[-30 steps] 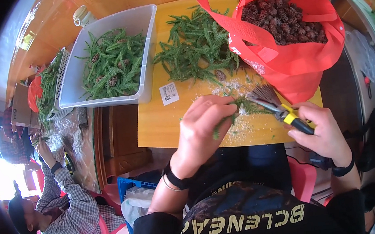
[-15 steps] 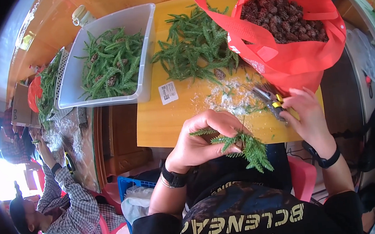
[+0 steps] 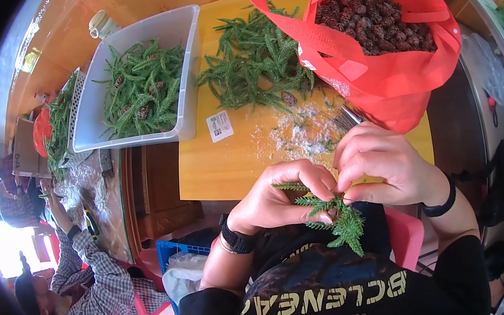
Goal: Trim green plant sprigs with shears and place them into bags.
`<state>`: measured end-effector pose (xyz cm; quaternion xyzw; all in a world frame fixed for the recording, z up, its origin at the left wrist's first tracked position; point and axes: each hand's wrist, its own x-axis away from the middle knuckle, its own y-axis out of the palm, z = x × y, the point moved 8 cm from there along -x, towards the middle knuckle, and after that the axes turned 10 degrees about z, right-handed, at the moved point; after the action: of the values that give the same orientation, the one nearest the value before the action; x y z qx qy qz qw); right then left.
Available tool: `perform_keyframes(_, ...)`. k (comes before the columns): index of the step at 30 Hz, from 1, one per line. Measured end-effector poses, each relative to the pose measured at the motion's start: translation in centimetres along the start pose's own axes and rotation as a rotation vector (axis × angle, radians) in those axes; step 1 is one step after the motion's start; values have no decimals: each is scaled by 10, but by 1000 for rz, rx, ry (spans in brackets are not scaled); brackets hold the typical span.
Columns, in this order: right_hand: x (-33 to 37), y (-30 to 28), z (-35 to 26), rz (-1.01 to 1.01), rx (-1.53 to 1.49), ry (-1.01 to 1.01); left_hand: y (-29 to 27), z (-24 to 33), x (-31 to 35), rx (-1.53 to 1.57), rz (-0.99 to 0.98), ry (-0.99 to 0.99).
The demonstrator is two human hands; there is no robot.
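My left hand (image 3: 281, 194) is closed, pinching a green artificial pine sprig (image 3: 348, 227) between thumb and fingers above the table's front edge. The sprig's needles fan out below the fingertips, and a small brown part shows at its middle, too covered to name. My right hand (image 3: 383, 164) is closed too, its thumb and forefinger pinching the sprig's upper end beside the left fingertips. Whatever thin piece lies between the right fingertips is hidden. Just beyond the right hand lies a bundle of thin dark wires (image 3: 344, 122); the pliers there are mostly covered by that hand.
On the yellow table (image 3: 203, 169) are a pile of pine sprigs (image 3: 254, 64), a loose pine cone (image 3: 288, 98), white flakes (image 3: 305, 136) and a white label (image 3: 220, 126). A clear bin (image 3: 89, 123) stands left, a red bag (image 3: 405, 84) of pine cones right. Another person (image 3: 102, 286) works at left.
My right hand has left the yellow-handled pliers and moved left to the sprig, where its fingers now pinch. My left hand keeps its hold on the sprig. The view has shifted slightly.
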<state>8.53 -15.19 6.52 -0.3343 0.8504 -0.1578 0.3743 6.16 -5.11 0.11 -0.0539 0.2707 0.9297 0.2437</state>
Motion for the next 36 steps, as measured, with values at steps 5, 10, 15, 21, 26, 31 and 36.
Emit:
perform_keyframes(5, -1, 0, -4, 55, 79, 46, -2, 8, -4, -146, 24, 50)
perform_keyframes(10, 6, 0, 6, 41, 222, 205, 8, 33, -10, -797, 94, 193)
perform_keyframes(15, 0, -10, -4, 93, 75, 107, -3, 21, -7, -487, 51, 114)
perform_keyframes(21, -2, -7, -24, 45, 371, -236, -10, -2, 1, -59, 114, -115)
perform_keyframes(26, -4, -8, -33, 62, 445, -331, -9, -7, 0, 9, 135, -238)
perform_keyframes(31, -8, -10, -22, 53, 402, -171, -2, 11, -7, -341, 75, -57)
perform_keyframes(36, 1, -13, 3, 4, 303, 155, 20, 43, -11, -974, 123, 296)
